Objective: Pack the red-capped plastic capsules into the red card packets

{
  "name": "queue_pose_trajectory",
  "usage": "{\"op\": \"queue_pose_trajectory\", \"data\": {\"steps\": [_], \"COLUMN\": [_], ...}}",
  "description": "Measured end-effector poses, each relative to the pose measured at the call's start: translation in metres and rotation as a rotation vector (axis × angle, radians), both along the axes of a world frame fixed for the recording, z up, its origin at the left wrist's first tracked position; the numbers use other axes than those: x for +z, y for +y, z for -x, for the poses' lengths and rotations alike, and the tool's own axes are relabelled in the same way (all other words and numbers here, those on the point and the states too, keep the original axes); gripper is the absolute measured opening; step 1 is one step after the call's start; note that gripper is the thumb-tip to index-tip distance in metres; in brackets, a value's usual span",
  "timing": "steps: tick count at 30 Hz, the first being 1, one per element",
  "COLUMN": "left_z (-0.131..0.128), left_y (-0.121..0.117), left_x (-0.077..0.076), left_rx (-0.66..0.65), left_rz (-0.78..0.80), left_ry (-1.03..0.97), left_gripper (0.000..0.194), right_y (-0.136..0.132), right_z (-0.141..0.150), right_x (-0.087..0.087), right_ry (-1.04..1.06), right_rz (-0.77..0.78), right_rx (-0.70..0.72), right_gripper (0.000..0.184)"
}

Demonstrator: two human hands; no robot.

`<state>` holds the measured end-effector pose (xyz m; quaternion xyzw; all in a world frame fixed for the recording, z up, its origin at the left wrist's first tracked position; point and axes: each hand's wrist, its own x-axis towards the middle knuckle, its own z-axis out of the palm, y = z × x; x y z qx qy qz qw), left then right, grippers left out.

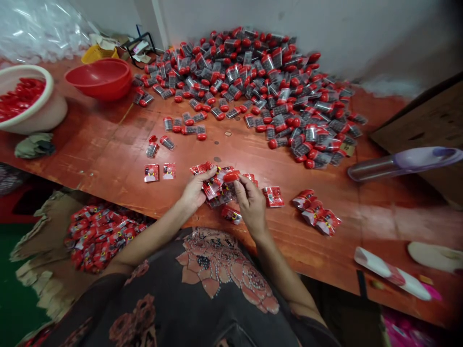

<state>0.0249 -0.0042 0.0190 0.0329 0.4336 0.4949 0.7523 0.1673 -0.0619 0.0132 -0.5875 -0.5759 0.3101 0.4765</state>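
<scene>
My left hand [194,192] is closed, thumb on top, around a red printed sleeve [211,188] with yellow and black marks. My right hand [252,205] pinches a glossy red cap [231,176] just to the right of that sleeve. Under and around the fingers lie more red printed sleeves and what look like clear containers, partly hidden by my hands. A flat red sleeve [274,196] lies right of my right hand, and a few others [320,213] overlap farther right. Two small square sleeves [151,173] lie side by side left of my left hand.
A big heap of clear red-capped containers [249,77] covers the table's back. At left stand a white tub [54,103] of red caps and a red bowl [99,79]. A cardboard box [427,130] stands right. Below the table edge is a pile of filled red packs [103,236].
</scene>
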Motion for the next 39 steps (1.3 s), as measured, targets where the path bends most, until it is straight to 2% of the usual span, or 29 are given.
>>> {"op": "queue_pose_trajectory", "data": {"steps": [4, 9, 12, 16, 21, 23, 25, 27, 29, 33, 36, 39], "left_z": [-0.001, -0.001, -0.002, -0.001, 0.003, 0.006, 0.010, 0.015, 0.019, 0.020, 0.013, 0.007], "left_y": [0.000, -0.003, -0.008, -0.014, -0.017, -0.017, -0.018, -0.018, -0.018, -0.019, -0.022, -0.026], "left_x": [0.000, 0.001, 0.006, 0.012, 0.012, 0.011, 0.012, 0.014, 0.015, 0.016, 0.013, 0.011], "left_rx": [0.000, 0.044, 0.025, -0.063, -0.113, -0.141, -0.183, -0.220, -0.266, -0.316, -0.256, -0.205], "left_rz": [-0.003, -0.095, -0.188, -0.271, -0.337, -0.356, -0.368, -0.377, -0.382, -0.411, -0.424, -0.399], "left_ry": [0.010, 0.103, 0.136, 0.185, 0.221, 0.232, 0.245, 0.256, 0.253, 0.217, 0.241, 0.260], "left_gripper": [0.015, 0.020, 0.023, 0.026, 0.027, 0.027, 0.028, 0.032, 0.038, 0.046, 0.038, 0.033], "right_y": [-0.002, -0.005, -0.007, -0.006, -0.005, -0.005, -0.007, -0.009, -0.011, -0.014, -0.017, -0.019], "right_z": [0.003, 0.005, 0.005, 0.002, -0.007, -0.007, -0.006, -0.003, -0.001, 0.001, 0.001, 0.003], "right_x": [-0.001, -0.007, -0.009, -0.007, 0.001, 0.002, 0.003, 0.003, 0.003, 0.004, 0.007, 0.008], "right_ry": [0.021, 0.112, 0.132, 0.098, 0.066, 0.148, 0.308, 0.466, 0.528, 0.330, 0.114, 0.010], "right_rz": [0.006, 0.064, 0.080, 0.065, 0.123, 0.193, 0.262, 0.309, 0.319, 0.193, 0.047, -0.021], "right_rx": [-0.012, 0.074, 0.083, 0.068, 0.233, 0.257, 0.217, 0.178, 0.166, 0.085, -0.002, -0.009], "right_gripper": [0.027, 0.030, 0.030, 0.030, 0.038, 0.042, 0.042, 0.036, 0.025, 0.018, 0.018, 0.019]}}
